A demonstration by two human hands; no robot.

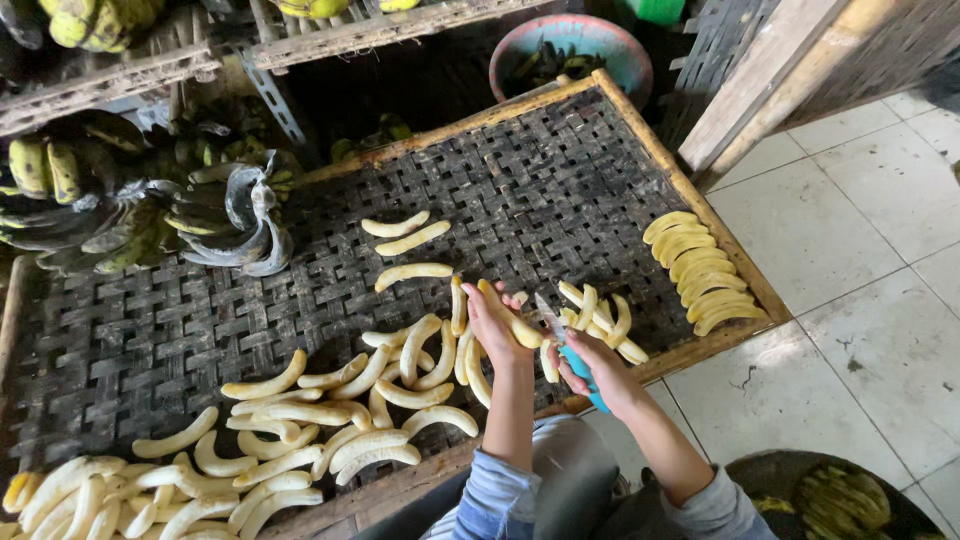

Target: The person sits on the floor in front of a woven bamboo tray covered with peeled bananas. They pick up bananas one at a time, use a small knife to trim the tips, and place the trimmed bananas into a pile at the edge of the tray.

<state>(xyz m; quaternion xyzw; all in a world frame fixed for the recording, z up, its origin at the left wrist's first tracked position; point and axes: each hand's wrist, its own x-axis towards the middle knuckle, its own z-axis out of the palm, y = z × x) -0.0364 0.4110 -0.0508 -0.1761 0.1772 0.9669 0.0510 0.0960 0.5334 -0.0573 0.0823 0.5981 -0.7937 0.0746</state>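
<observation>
Above the dark woven bamboo tray, the left hand has its fingers clamped around a soft, slippery, easily bruised pale peeled banana, best cradled mid-length, while the right hand grips a blue-handled knife.

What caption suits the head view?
Left hand holds pale peeled banana; right hand slices with blue-handled knife over dark woven tray.

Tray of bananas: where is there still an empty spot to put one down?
The woven tray is bare across its far middle, between the three loose peeled bananas and the neat row. Its left middle is bare too. The near edge, around both hands, is crowded.
</observation>
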